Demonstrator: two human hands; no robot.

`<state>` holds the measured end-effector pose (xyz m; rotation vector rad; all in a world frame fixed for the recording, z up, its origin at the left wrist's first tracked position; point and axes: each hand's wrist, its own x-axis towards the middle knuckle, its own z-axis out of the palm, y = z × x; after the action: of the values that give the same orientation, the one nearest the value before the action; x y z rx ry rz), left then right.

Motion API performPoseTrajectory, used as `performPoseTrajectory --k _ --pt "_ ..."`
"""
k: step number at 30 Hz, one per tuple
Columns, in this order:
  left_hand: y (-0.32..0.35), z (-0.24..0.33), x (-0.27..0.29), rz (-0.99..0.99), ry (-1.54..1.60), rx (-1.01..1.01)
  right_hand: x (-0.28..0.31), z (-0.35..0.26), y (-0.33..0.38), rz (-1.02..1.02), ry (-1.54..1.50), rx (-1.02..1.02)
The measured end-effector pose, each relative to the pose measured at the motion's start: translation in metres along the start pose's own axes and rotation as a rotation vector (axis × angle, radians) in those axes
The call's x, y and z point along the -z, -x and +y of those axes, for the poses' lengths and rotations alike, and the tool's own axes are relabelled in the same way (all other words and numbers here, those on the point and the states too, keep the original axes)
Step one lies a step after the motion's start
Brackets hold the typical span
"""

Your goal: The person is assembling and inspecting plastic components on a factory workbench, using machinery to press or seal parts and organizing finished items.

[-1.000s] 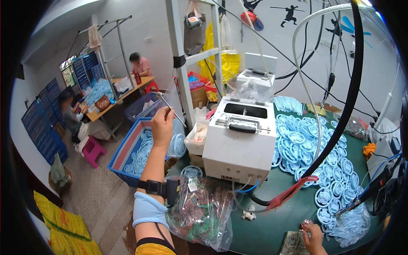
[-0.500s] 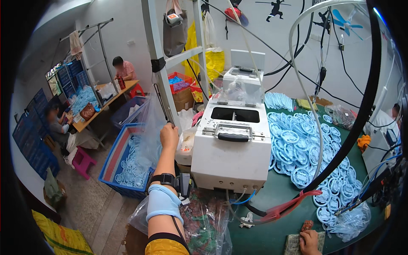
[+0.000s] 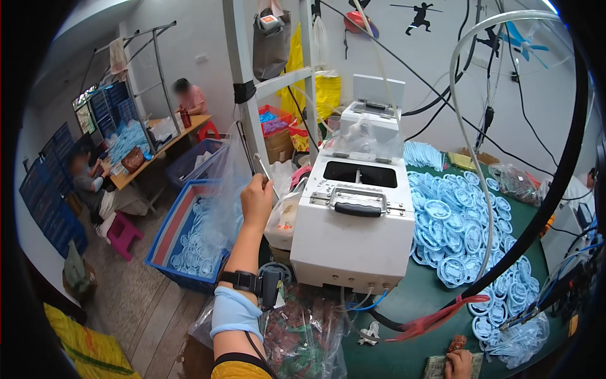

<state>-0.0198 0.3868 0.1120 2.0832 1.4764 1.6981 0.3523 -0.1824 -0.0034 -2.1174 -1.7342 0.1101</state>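
My left hand (image 3: 257, 197), raised to the left of the white machine, is closed round a thin silver rod-like tool (image 3: 266, 169) whose upper end sticks out above the fingers. The white machine (image 3: 350, 249) has a dark opening in its top and a black-handled latch. At the bottom edge, my right hand (image 3: 459, 365) rests with bent fingers on a flat greenish block (image 3: 435, 366). A small reddish-brown piece (image 3: 457, 343) lies just beyond its fingertips. What the right fingers hold, if anything, is hidden.
Light-blue plastic rings (image 3: 454, 221) are heaped on the green table (image 3: 410, 316) at the right. A blue crate (image 3: 165, 265) holds more. A black hose (image 3: 530, 234) and a metal frame (image 3: 243, 63) stand near the machine. Two people sit at a far-left table.
My left hand now shows the silver tool pointing up, and its wrist has turned. The view has shifted slightly, so the machine appears further right. The right hand stays near the block.
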Motion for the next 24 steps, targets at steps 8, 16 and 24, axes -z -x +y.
performPoseTrajectory --k 8,16,24 --pt "0.009 -0.029 -0.026 -0.183 -0.314 0.137 -0.002 0.002 0.001 0.017 0.021 0.007" --pt "0.017 -0.043 -0.039 -0.133 -0.334 0.169 -0.002 0.001 0.001 0.023 -0.007 0.039" --pt "0.008 -0.027 -0.033 -0.089 -0.295 0.199 -0.002 0.001 0.0 0.017 0.018 0.033"
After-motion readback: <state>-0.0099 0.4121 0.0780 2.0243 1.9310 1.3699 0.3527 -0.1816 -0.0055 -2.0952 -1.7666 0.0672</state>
